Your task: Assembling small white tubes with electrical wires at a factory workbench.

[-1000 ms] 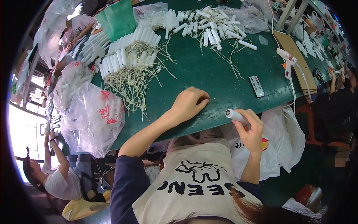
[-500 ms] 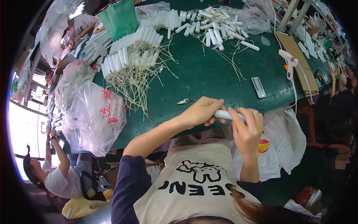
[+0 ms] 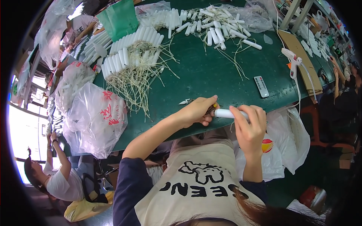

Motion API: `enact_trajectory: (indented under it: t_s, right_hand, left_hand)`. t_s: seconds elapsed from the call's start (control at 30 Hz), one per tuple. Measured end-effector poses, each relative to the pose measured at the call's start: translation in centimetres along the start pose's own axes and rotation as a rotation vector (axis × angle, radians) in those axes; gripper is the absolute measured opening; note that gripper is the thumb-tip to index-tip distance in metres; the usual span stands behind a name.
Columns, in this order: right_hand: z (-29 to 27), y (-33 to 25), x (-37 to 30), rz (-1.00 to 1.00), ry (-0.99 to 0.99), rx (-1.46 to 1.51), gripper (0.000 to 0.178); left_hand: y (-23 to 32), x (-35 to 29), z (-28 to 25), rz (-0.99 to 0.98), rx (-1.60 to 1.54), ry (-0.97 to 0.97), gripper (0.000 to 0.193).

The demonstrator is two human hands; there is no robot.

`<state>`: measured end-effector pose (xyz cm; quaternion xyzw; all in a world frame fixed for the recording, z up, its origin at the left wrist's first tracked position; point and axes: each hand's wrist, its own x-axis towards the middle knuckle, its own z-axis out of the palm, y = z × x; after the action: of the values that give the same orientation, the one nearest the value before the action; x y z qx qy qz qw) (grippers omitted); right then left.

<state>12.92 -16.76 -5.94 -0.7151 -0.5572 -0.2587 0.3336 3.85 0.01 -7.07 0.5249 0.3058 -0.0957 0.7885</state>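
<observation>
In front of my body my right hand (image 3: 250, 126) is closed round a white candle-shaped tube (image 3: 225, 113), which lies nearly level with one end toward my left hand. My left hand (image 3: 198, 113) is closed at that end. A small dark and yellow piece (image 3: 213, 108) shows between its thumb and fingers; what it is cannot be made out. A thin wire hangs below my right hand. Just beyond my left hand, a small pointed white bulb (image 3: 185, 101) lies on the green table (image 3: 181, 84), its wire running toward that hand.
White tubes with tangled pale wires (image 3: 137, 71) are piled at the left, more tubes (image 3: 217, 32) farther back. A remote control (image 3: 261, 86), a glue gun (image 3: 293, 63) and cardboard (image 3: 301, 60) lie at right. A plastic bag (image 3: 96, 120) bulges at the left edge. Other people work nearby.
My left hand has turned and drawn slightly left from the tube, so more of the tube's end shows. A dark and yellow piece now shows in its fingers.
</observation>
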Motion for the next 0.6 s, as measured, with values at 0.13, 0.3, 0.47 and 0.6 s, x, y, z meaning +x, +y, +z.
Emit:
enact_trajectory:
  t_s: [0.13, 0.3, 0.47, 0.6]
  right_hand:
    - [0.5, -0.5, 0.4, -0.101, -0.006, -0.024, 0.037]
    - [0.2, 0.4, 0.6, -0.062, -0.013, -0.034, 0.036]
    - [0.4, -0.4, 0.0, 0.259, -0.107, 0.191, 0.035]
    - [1.4, -2.2, -0.7, 0.491, -0.372, 0.625, 0.052]
  left_hand:
    - [-0.1, -0.2, 1.2, 0.018, -0.052, -0.012, 0.044]
    - [-0.3, -0.2, -0.6, -0.007, 0.159, -0.135, 0.041]
    - [-0.4, -2.0, -0.5, 0.458, 0.257, -0.119, 0.038]
    - [-1.5, -3.2, -0.5, 0.709, 0.302, -0.086, 0.028]
